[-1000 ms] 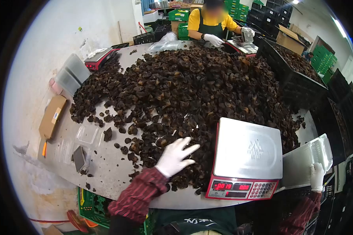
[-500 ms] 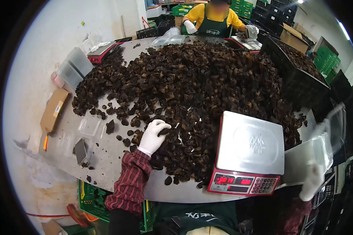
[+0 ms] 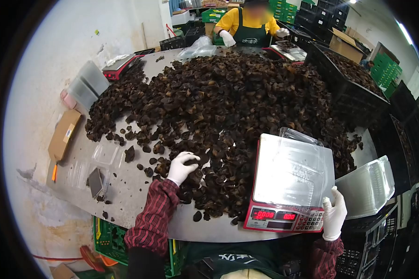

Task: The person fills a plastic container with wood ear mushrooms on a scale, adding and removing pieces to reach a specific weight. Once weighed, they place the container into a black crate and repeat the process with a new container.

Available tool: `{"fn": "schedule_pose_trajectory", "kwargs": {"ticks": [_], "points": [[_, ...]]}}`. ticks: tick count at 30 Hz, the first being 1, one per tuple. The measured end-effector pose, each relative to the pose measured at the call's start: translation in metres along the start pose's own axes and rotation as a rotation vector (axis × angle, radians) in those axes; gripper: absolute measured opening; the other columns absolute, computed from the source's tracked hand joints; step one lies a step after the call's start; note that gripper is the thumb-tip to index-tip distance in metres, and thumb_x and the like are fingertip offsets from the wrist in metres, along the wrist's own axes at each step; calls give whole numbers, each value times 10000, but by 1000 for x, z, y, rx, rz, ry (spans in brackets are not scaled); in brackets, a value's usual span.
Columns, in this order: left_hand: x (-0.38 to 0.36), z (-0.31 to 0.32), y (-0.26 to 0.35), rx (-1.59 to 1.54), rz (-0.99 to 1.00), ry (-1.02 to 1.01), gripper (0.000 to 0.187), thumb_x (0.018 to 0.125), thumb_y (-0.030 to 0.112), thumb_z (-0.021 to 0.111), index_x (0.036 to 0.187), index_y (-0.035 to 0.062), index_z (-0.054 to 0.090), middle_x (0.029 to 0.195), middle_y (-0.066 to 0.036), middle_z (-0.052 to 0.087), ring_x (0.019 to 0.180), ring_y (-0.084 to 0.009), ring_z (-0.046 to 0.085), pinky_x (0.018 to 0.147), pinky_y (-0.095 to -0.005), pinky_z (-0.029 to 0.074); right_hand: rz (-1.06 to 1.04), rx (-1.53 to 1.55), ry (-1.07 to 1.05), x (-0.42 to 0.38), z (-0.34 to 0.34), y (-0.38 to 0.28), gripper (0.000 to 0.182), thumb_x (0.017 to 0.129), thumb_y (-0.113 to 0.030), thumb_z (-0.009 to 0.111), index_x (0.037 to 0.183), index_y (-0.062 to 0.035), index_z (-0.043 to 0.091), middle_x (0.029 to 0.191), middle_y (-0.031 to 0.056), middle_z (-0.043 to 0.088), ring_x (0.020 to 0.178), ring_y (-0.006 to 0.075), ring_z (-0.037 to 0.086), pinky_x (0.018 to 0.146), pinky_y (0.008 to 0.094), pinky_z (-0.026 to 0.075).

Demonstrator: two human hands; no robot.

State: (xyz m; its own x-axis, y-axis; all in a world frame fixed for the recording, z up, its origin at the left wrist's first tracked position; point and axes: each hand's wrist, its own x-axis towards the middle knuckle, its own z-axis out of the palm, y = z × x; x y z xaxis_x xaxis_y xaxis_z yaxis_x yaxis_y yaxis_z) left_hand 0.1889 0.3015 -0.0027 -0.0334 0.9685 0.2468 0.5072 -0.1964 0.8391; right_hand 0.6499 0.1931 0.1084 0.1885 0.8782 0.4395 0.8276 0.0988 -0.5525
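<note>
My left hand (image 3: 180, 168), in a white glove, is curled round a dark wood ear mushroom (image 3: 191, 161) at the near left edge of the big pile of wood ear mushrooms (image 3: 233, 102). In my gloved right hand (image 3: 334, 215) is the near right corner of a clear plastic container (image 3: 307, 179). That container lies over the steel plate of a red digital scale (image 3: 271, 186), whose display is lit. Glare blurs the container's outline. A stack of clear containers (image 3: 365, 190) leans to the right of the scale.
Across the table a person (image 3: 251, 30) in a dark apron works by another scale (image 3: 288, 51). A black crate of mushrooms (image 3: 344, 88) borders the right side. At left lie a cardboard piece (image 3: 64, 135), clear trays (image 3: 108, 151) and a third scale (image 3: 121, 65).
My right hand has swung in from the far right with a clear container, which is now over the scale. The scale's reading has changed. My left hand stays almost in place.
</note>
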Motion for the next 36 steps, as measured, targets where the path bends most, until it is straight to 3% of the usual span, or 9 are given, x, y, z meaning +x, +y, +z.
{"fn": "schedule_pose_trajectory", "kwargs": {"ticks": [6, 8, 12, 17, 22, 24, 27, 31, 36], "points": [[24, 4, 102, -669, -345, -69, 257, 728, 6, 703, 975, 65, 670, 1002, 11, 598, 864, -81, 559, 753, -220, 455, 589, 536, -251, -2, 22, -1, 328, 884, -136, 614, 1121, 80, 543, 779, 61, 597, 483, 63, 485, 442, 202, 388], [29, 23, 145, -271, 156, -83, 247, 708, 24, 711, 950, 59, 682, 1108, -82, 581, 1048, -178, 547, 893, -291, 438, 637, 591, -232, 0, 30, -14, 274, 885, -111, 595, 1088, 71, 569, 731, 49, 596, 447, 56, 467, 407, 206, 357], [22, 87, 208, -226, 498, -306, 272, 689, 30, 674, 954, 91, 664, 1114, -84, 574, 1107, -281, 501, 958, -369, 410, 634, 566, -247, 7, 40, -45, 204, 896, -100, 553, 997, 73, 596, 690, 28, 597, 512, 51, 492, 431, 199, 372], [12, 124, 200, 105, 674, -607, 597, 688, 93, 691, 1258, 184, 539, 1357, -126, 364, 1201, -355, 397, 1008, -414, 368, 478, 448, -151, 7, 64, -19, 206, 875, -145, 596, 845, 56, 630, 597, 38, 551, 516, 64, 449, 460, 254, 370], [76, 59, 165, 15, 471, -439, 439, 752, 155, 656, 1167, 43, 569, 1143, -155, 550, 1047, -324, 522, 915, -381, 435, 593, 566, -178, 11, 45, -25, 272, 927, -224, 570, 932, 44, 619, 629, -6, 541, 502, 31, 431, 454, 198, 346], [90, 44, 111, 452, 374, -98, 540, 746, 307, 677, 1250, 165, 544, 1246, -152, 491, 1089, -342, 480, 931, -404, 418, 567, 552, -149, 11, 44, -23, 276, 931, -235, 562, 927, 37, 613, 617, 1, 544, 476, 39, 444, 441, 199, 348], [91, 38, 43, 747, 9, -331, 658, 727, 572, 637, 1329, 389, 445, 1513, -135, 158, 1357, -424, 152, 1018, -602, 248, 559, 566, -145, 11, 41, -25, 282, 934, -248, 557, 952, 30, 601, 635, 2, 541, 470, 40, 451, 439, 199, 351], [72, 41, 0, 482, 198, -258, 364, 745, 351, 709, 1068, 196, 651, 1287, -117, 480, 1170, -339, 464, 949, -437, 412, 512, 538, -110, 6, 47, -18, 233, 919, -188, 580, 996, 32, 599, 707, -8, 557, 510, 29, 451, 470, 187, 378], [54, 46, 0, 397, 70, -88, 247, 729, 259, 727, 887, 81, 662, 1009, -106, 572, 929, -294, 589, 804, -363, 478, 519, 415, -62, 7, 51, -16, 229, 863, -147, 635, 991, 43, 628, 671, 81, 610, 583, 80, 528, 546, 245, 442]]}}
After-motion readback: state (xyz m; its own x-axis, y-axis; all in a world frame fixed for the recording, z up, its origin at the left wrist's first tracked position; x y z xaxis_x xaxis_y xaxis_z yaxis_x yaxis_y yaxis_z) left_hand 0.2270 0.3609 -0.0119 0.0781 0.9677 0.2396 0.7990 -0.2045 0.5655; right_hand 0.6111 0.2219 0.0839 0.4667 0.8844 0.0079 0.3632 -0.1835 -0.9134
